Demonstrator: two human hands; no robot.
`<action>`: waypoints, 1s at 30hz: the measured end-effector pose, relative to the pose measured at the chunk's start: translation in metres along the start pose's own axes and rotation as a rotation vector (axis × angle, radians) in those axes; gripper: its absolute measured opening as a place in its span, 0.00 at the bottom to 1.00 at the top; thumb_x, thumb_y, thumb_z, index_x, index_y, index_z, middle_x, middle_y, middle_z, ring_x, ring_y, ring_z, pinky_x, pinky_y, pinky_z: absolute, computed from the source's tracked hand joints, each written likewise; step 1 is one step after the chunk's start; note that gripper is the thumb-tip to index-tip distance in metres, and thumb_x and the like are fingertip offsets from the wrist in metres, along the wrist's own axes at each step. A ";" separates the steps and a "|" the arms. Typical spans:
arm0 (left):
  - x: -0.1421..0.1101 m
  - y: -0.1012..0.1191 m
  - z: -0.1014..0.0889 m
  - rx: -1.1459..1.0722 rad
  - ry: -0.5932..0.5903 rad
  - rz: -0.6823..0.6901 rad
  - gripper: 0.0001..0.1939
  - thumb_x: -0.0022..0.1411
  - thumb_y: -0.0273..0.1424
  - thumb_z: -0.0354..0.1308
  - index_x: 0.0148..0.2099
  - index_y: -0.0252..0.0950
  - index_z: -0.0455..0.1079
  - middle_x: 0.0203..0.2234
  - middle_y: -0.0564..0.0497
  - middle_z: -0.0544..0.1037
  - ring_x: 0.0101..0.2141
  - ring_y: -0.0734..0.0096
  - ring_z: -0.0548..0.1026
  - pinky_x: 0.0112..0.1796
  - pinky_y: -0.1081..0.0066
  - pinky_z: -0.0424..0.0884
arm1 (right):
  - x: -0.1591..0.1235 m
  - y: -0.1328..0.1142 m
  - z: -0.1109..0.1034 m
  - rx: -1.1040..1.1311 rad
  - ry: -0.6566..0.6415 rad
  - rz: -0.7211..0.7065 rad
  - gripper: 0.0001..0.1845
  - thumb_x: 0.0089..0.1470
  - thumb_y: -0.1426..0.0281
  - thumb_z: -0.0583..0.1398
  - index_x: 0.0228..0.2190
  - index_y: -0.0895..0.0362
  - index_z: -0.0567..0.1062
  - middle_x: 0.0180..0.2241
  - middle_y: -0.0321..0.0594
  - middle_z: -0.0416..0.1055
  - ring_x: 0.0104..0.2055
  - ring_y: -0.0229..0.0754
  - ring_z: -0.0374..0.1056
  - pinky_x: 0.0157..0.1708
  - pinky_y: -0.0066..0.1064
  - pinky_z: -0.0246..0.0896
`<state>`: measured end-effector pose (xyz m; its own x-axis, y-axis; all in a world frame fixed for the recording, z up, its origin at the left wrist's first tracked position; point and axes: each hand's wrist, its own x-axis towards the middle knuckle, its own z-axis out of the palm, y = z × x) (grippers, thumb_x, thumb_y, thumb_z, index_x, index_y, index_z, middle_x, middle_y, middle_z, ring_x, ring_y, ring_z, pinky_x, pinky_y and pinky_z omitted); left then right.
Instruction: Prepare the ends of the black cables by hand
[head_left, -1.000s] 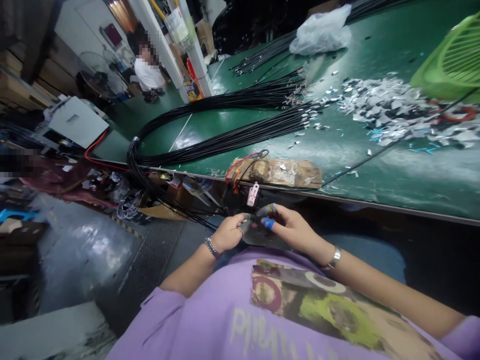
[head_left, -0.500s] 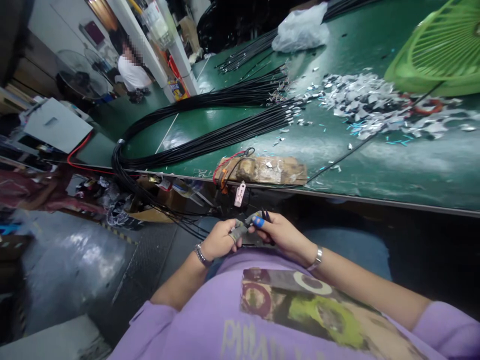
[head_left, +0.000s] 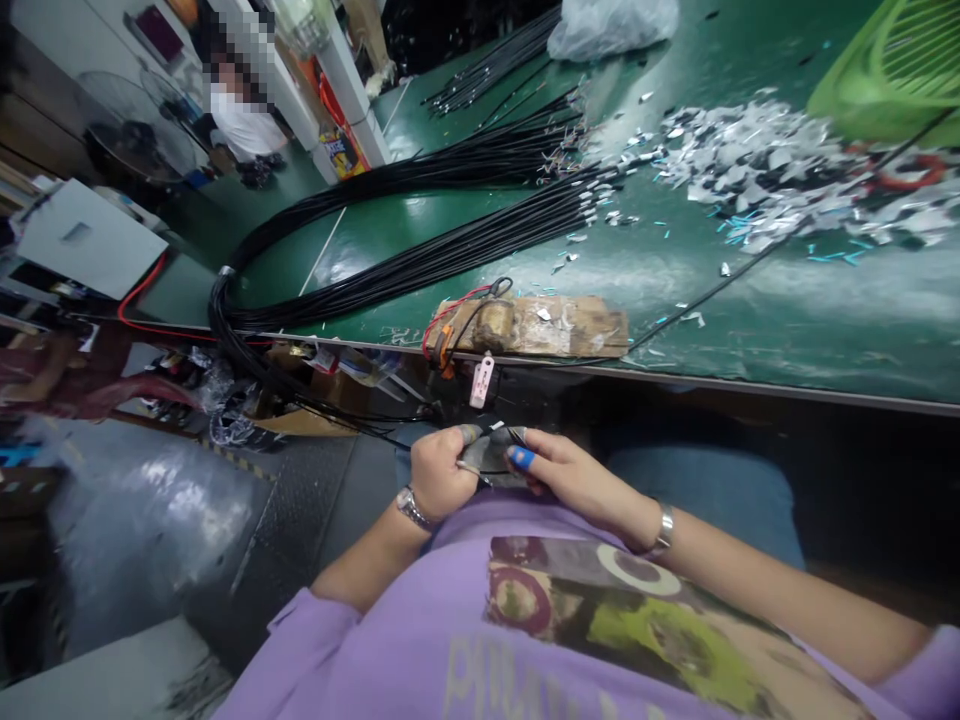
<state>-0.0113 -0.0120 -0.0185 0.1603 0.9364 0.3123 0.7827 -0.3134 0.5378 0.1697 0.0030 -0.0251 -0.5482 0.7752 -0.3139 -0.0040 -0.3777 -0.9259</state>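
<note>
My left hand (head_left: 444,468) is closed in front of my waist, with grey wraps on its fingers, and pinches a thin black cable near its pale end (head_left: 496,427). Close beside it, my right hand (head_left: 564,470) is also closed, fingertips pressed together at the same cable end; a blue wrap (head_left: 522,458) covers one finger. What lies right between the fingertips is partly hidden. From my left side, a looped bundle of black cables (head_left: 420,260) hangs over the table edge and lies across the green table, its stripped ends pointing right.
A wooden block (head_left: 555,326) with red and black wires sits at the table's edge, a pink tag (head_left: 482,382) hanging below. Foil scraps (head_left: 765,160) are heaped near a green plastic basket (head_left: 885,80). A plastic bag (head_left: 611,28) lies behind. Another person (head_left: 244,120) is at the far left.
My fingertips have shifted slightly at the cable, and its pale end now shows between them. The whole view has turned a little.
</note>
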 end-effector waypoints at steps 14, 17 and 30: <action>-0.009 -0.011 0.011 0.369 0.114 0.258 0.05 0.50 0.25 0.54 0.28 0.36 0.71 0.17 0.50 0.71 0.22 0.70 0.68 0.26 0.72 0.60 | 0.005 0.003 0.015 0.270 0.054 0.083 0.26 0.41 0.48 0.63 0.19 0.57 0.63 0.18 0.29 0.57 0.18 0.29 0.51 0.18 0.26 0.46; -0.009 -0.012 0.011 0.359 0.112 0.269 0.05 0.49 0.25 0.54 0.27 0.36 0.71 0.17 0.49 0.71 0.22 0.70 0.68 0.25 0.72 0.60 | 0.006 0.003 0.015 0.264 0.057 0.091 0.26 0.41 0.48 0.63 0.18 0.57 0.63 0.17 0.29 0.57 0.18 0.29 0.50 0.17 0.25 0.45; 0.006 -0.008 -0.002 -0.095 -0.186 -0.086 0.07 0.58 0.30 0.52 0.28 0.36 0.68 0.20 0.52 0.73 0.22 0.75 0.68 0.26 0.75 0.61 | 0.008 0.000 0.012 0.114 0.102 0.084 0.27 0.37 0.46 0.63 0.17 0.56 0.62 0.14 0.27 0.54 0.16 0.28 0.47 0.16 0.26 0.40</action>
<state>-0.0177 -0.0048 -0.0191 0.2108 0.9705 0.1171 0.7396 -0.2366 0.6301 0.1551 0.0032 -0.0256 -0.4634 0.7834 -0.4142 -0.0598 -0.4940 -0.8674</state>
